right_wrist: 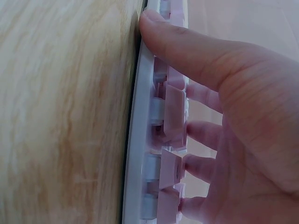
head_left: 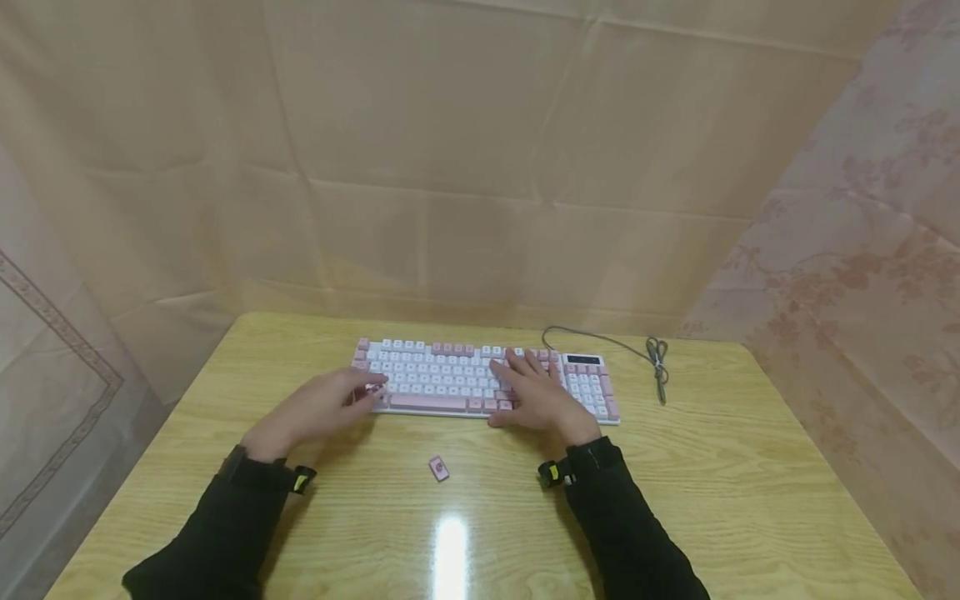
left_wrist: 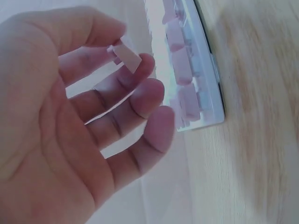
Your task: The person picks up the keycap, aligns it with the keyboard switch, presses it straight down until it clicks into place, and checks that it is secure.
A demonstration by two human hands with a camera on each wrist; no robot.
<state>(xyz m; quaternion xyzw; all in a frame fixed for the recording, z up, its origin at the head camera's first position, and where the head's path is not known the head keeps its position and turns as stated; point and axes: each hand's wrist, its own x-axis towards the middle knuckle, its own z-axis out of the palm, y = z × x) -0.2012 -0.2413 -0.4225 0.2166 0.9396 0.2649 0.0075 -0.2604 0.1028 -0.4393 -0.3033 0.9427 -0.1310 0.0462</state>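
Note:
A white and pink keyboard [head_left: 438,379] lies across the table in the head view. At its left end, my left hand [head_left: 318,410] pinches a small pink keycap [left_wrist: 128,57] between thumb and forefinger; the other fingers curve loosely beside the keyboard's edge. My right hand [head_left: 543,402] rests over the right part of the keyboard, fingers spread on the keys. In the right wrist view, its thumb lies at the keyboard's front edge. Another pink keycap [head_left: 438,468], with a dark mark on it, lies loose on the table between the forearms.
The wood-patterned table [head_left: 720,483] has a beige cloth [head_left: 420,167] hanging behind it. A grey cable [head_left: 600,336] runs from the keyboard's back to a tied bundle [head_left: 658,367] on the right. Patterned cloth [head_left: 862,275] hangs along the right side.

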